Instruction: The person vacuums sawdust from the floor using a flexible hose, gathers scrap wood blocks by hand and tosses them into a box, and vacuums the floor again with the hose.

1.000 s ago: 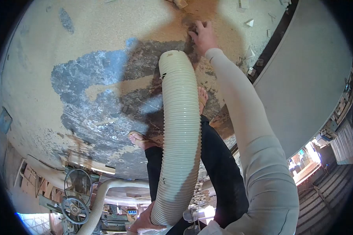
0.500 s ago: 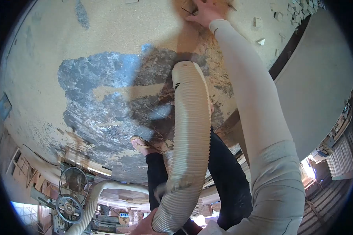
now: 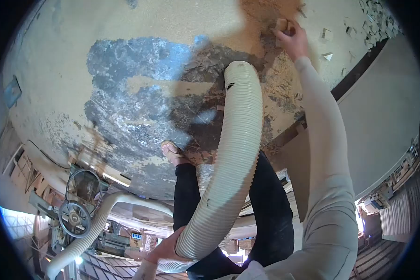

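A thick, cream-coloured ribbed hose [image 3: 240, 126] rises from the lower part of the view to its far end near the floor, where a small dark tear shows. My left hand [image 3: 169, 247] is wrapped round the hose low in the view. Farther out, beyond the hose end, my right hand [image 3: 295, 41] is closed in a pinch on a small wood block [image 3: 281, 25], just over the dusty floor. Pale sawdust [image 3: 191, 18] coats much of the floor, while a dark patch [image 3: 126, 112] of bare floor lies around and left of the hose end.
Several wood offcuts [image 3: 380, 25] are heaped at the upper right, with a few loose ones nearer. A large grey panel [image 3: 382, 102] stands along the right. At lower left is a machine with handwheels [image 3: 74, 218] and another hose [image 3: 98, 219]. My sandalled foot [image 3: 171, 150] is left of the hose.
My right hand has closed on a small wood block and sits farther right and lower in view. The hose end appears farther right and slightly higher; the whole view has shifted too.
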The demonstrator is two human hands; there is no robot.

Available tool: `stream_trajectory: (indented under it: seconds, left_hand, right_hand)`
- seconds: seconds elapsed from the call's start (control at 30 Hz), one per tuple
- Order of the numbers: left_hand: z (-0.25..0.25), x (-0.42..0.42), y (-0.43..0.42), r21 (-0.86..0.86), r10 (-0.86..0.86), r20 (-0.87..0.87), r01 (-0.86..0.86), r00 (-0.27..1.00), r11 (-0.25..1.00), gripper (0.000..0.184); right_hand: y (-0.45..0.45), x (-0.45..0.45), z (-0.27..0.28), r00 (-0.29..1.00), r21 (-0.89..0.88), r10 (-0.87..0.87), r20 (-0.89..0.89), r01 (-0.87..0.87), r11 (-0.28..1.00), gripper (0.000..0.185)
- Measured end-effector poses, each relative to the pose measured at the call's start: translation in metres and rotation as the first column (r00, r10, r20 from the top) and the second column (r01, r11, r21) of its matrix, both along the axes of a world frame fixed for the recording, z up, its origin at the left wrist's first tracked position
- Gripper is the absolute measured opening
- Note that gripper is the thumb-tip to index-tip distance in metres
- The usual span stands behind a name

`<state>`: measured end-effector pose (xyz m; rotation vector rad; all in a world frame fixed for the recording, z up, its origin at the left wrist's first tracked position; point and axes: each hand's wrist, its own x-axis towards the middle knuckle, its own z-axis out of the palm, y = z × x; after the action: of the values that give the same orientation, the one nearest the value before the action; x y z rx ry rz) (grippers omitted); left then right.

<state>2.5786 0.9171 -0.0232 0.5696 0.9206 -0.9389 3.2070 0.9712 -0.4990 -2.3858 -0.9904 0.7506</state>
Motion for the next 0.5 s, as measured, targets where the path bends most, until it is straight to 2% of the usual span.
stream_trajectory:
  seconds: [0.03, 0.1, 0.13, 0.17, 0.2, 0.23, 0.27, 0.3, 0.33, 0.37, 0.4, 0.47, 0.5]
  left_hand:
    - [0.0, 0.003, 0.002, 0.001, -0.004, 0.007, 0.004, 1.0, 1.0, 0.138]
    - [0.005, 0.006, 0.006, 0.002, -0.023, -0.036, 0.023, 0.999, 1.0, 0.134]
    - [0.002, -0.001, 0.004, -0.009, 0.031, 0.003, -0.031, 1.0, 0.999, 0.138]
    - [0.005, 0.001, 0.008, -0.007, 0.033, 0.006, -0.033, 0.999, 0.999, 0.138]
    - [0.004, 0.005, 0.013, -0.003, 0.041, 0.007, -0.041, 0.999, 0.999, 0.138]
    - [0.006, 0.008, 0.015, -0.001, 0.051, 0.008, -0.051, 0.999, 0.999, 0.138]
    - [0.003, 0.004, 0.013, -0.012, 0.059, 0.063, -0.059, 0.996, 0.998, 0.136]
    - [0.004, 0.005, 0.015, -0.003, 0.063, 0.071, -0.063, 0.995, 0.998, 0.136]
    - [0.005, 0.008, 0.016, -0.046, 0.083, 0.089, -0.079, 0.993, 0.996, 0.133]
    - [0.007, 0.011, 0.015, -0.092, 0.102, 0.104, -0.093, 0.989, 0.991, 0.131]
    - [0.011, 0.017, 0.017, -0.096, 0.137, 0.104, -0.127, 0.985, 0.987, 0.127]
    - [0.005, 0.013, 0.006, -0.111, 0.138, 0.163, -0.121, 0.977, 0.987, 0.125]
    - [-0.003, 0.011, -0.002, -0.125, 0.14, 0.217, -0.115, 0.966, 0.985, 0.124]
  right_hand:
    - [-0.012, 0.0, 0.02, 0.992, 0.031, -0.076, -0.102, 0.079, 0.996, 0.069]
    - [-0.044, -0.006, 0.114, 0.982, 0.108, -0.083, -0.169, 0.102, 0.989, 0.065]
    - [-0.059, -0.007, 0.177, 0.984, 0.16, -0.058, -0.169, 0.085, 0.983, 0.062]
    - [-0.079, 0.0, 0.24, 0.997, 0.132, -0.075, -0.009, 0.076, 0.988, 0.055]
    - [-0.095, 0.01, 0.303, 0.946, 0.069, 0.041, 0.321, -0.067, 0.995, 0.051]
    - [-0.12, 0.024, 0.347, 0.93, 0.069, -0.149, 0.336, 0.133, 0.989, 0.05]
    - [-0.15, 0.045, 0.394, 0.894, 0.092, -0.179, 0.411, 0.155, 0.984, 0.049]
    - [-0.211, 0.095, 0.417, 0.851, 0.167, -0.27, 0.45, 0.217, 0.962, 0.05]
    - [-0.235, 0.121, 0.455, 0.82, 0.201, -0.333, 0.467, 0.268, 0.942, 0.043]
    - [-0.258, 0.153, 0.489, 0.649, -0.099, 0.029, 0.76, 0.071, 0.993, 0.041]
    - [-0.282, 0.185, 0.523, 0.274, -0.359, 0.347, 0.897, -0.007, 0.933, 0.041]
    - [-0.313, 0.236, 0.518, 0.394, -0.062, 0.029, 0.919, 0.072, 0.996, 0.041]
    - [-0.265, 0.192, 0.495, 0.423, -0.139, 0.112, 0.899, 0.033, 0.99, 0.044]
